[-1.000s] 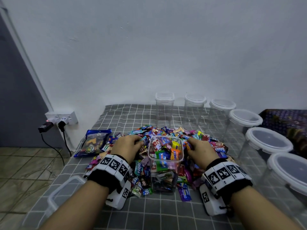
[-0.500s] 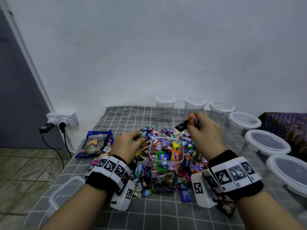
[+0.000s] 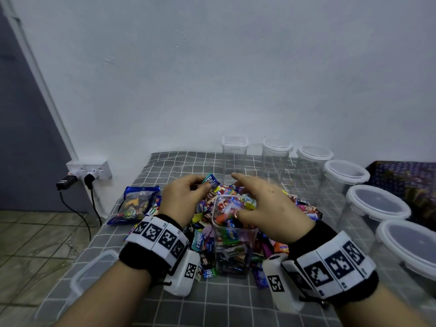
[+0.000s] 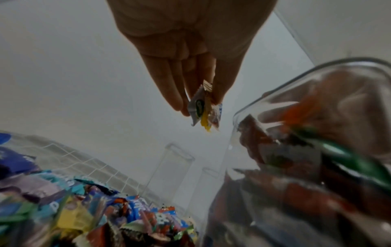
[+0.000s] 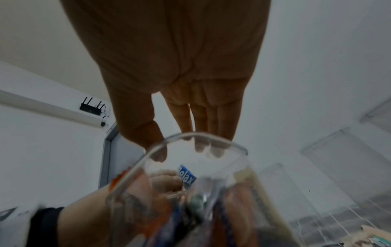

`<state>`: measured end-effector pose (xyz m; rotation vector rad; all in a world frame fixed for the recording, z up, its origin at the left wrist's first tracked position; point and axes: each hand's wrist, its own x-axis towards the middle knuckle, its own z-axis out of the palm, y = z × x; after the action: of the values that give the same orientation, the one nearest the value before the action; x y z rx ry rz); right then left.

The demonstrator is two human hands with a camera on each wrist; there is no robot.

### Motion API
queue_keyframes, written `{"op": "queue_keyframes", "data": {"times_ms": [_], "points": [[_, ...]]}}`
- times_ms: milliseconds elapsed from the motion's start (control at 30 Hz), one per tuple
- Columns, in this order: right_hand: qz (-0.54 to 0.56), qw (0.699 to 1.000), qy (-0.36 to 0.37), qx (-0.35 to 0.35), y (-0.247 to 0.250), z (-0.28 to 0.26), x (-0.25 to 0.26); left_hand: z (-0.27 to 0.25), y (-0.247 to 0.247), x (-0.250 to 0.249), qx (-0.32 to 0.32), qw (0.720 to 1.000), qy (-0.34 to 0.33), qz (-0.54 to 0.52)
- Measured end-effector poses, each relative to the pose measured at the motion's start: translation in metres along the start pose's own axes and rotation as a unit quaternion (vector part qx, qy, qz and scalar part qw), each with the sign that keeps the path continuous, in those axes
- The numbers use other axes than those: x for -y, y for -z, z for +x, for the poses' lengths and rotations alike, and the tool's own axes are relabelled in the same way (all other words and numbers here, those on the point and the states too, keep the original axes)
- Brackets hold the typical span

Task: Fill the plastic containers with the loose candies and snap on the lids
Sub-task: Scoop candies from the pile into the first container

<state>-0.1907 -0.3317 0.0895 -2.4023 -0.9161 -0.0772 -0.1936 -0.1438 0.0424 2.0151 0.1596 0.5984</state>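
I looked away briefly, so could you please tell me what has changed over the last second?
The left hand lifted wrapped candies from the pile. The right hand raised an orange candy, then moved over the open container, fingers now straight and empty. The container and lidded jars stayed put.

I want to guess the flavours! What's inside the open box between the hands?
The open box holds wrapped candies, heaped almost to its rim. The right hand covers part of the top.
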Motion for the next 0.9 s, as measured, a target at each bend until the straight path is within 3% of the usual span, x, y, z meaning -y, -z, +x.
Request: {"op": "queue_keyframes", "data": {"times_ms": [133, 333, 500, 800, 900], "points": [[0.047, 0.998, -0.032, 0.001, 0.002, -0.008, -0.011, -0.002, 0.004, -0.01, -0.02, 0.999, -0.007, -0.029], [0.23, 0.958, -0.108, 0.13, -0.01, -0.019, -0.033, -0.011, 0.001, -0.032, 0.011, 0.997, -0.036, -0.067], [0.278, 0.946, -0.118, 0.115, -0.023, -0.02, -0.044, -0.019, -0.005, -0.04, 0.08, 0.995, -0.059, -0.021], [0.288, 0.947, -0.105, 0.096, -0.03, -0.018, -0.052, -0.018, -0.008, -0.048, 0.087, 0.988, -0.106, 0.069], [0.286, 0.949, -0.097, 0.094, -0.03, -0.019, -0.052, -0.022, -0.012, -0.051, 0.15, 0.971, -0.119, 0.144]]}}
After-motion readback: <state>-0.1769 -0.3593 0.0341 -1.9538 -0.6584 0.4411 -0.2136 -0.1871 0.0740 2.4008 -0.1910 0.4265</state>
